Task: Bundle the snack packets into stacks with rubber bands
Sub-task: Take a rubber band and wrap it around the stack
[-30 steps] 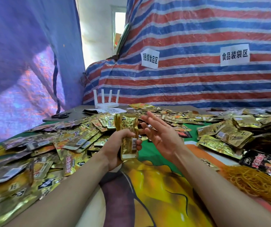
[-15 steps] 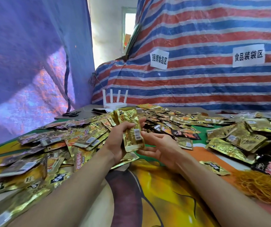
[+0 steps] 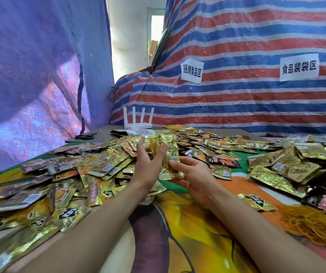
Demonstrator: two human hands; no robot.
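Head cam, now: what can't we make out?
All in the head view:
- Count in stack: layers overlap, left hand covers one side.
- Band on stack: none seen; right hand hides its base.
- Pile of rubber bands: cut by right edge.
- Print on loose packets: small, blurred.

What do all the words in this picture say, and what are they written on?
"捆绑食品区": left white paper sign on the striped tarp.
"食品装袋区": right white paper sign on the same tarp.
Print on the snack packets: too small and blurred to read.
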